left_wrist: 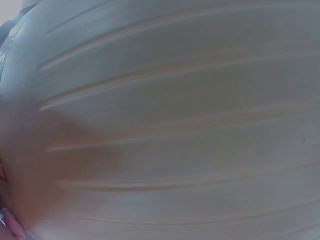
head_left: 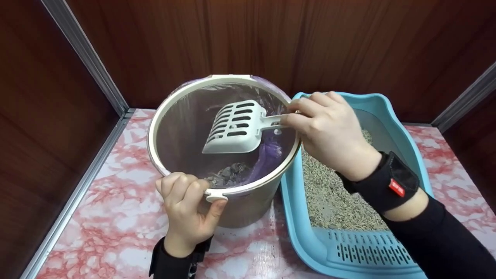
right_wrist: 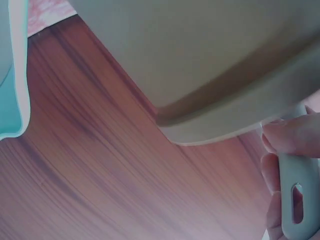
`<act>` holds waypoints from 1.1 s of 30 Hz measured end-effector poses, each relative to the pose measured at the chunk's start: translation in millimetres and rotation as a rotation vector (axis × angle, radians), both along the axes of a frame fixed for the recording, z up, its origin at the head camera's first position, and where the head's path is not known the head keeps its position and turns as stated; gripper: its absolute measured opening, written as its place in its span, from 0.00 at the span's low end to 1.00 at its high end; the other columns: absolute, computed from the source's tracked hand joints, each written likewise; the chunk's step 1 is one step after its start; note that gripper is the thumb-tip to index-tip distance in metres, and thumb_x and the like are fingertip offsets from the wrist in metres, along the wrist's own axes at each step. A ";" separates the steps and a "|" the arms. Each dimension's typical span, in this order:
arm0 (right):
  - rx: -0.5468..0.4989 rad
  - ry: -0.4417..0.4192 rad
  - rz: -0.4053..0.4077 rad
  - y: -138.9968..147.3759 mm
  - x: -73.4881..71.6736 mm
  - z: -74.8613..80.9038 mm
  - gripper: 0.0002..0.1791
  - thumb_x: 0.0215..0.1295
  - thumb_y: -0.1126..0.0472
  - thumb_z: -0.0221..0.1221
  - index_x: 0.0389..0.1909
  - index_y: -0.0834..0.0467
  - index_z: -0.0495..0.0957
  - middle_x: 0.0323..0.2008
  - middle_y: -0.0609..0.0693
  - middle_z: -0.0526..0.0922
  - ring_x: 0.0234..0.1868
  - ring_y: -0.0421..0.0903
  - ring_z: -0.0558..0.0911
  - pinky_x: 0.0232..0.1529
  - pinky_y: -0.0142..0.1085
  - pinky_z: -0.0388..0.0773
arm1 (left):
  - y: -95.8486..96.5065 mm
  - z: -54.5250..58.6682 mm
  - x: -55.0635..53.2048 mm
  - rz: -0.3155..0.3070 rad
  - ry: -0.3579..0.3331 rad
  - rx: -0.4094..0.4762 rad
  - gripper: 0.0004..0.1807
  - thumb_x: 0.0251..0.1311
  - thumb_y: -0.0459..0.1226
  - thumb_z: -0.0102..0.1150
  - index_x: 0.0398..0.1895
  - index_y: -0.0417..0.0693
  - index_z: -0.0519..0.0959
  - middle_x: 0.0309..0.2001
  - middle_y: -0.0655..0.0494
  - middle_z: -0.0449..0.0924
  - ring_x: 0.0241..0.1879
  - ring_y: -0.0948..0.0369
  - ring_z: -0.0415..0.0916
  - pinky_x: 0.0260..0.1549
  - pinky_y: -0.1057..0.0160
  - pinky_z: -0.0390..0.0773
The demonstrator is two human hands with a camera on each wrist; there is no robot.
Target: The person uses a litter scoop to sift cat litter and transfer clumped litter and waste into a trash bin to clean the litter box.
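My right hand [head_left: 329, 131] grips the handle of a pale slotted litter scoop [head_left: 236, 128], its head tilted over the mouth of a trash bin [head_left: 244, 209]. In the right wrist view the scoop handle [right_wrist: 299, 200] shows between the fingers and thumb, beside the bin's outer wall [right_wrist: 200, 60]. My left hand [head_left: 186, 209] holds the bin's cream rim at the near left, fingers curled over it and thumb by a small tab. Inside the bin, a purple liner bag [head_left: 267, 159] lines the wall and grey clumps [head_left: 230, 175] lie low down. The bin's ribbed wall [left_wrist: 175, 125] fills the left wrist view.
A blue litter box [head_left: 292, 217] with a slotted front step stands right of the bin, holding tan litter pellets [head_left: 329, 193]. Both stand on a red-and-white marbled surface [head_left: 120, 186]. Dark wood panels [head_left: 248, 38] with metal edging enclose the back and sides.
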State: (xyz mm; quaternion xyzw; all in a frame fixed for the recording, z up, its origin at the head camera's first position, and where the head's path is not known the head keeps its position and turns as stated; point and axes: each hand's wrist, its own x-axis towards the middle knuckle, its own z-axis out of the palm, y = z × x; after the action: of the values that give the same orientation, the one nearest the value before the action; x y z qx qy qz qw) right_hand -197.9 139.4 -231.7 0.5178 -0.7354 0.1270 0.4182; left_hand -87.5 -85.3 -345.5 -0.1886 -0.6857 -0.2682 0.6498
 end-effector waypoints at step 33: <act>-0.072 -1.082 -0.815 172.2 -12.2 -96.8 0.18 0.65 0.59 0.56 0.41 0.74 0.75 0.27 0.60 0.78 0.21 0.49 0.72 0.20 0.38 0.68 | -5.3 4.9 8.4 0.018 0.023 0.020 0.29 0.67 0.58 0.49 0.19 0.44 0.69 0.21 0.52 0.65 0.29 0.50 0.60 0.35 0.52 0.54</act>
State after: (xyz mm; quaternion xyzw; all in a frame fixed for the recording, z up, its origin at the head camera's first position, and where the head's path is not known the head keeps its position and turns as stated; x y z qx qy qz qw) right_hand -210.1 311.6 -328.4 0.0486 -0.9729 0.2248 0.0225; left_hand -79.0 -90.6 -340.6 -0.1792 -0.6773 -0.2670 0.6617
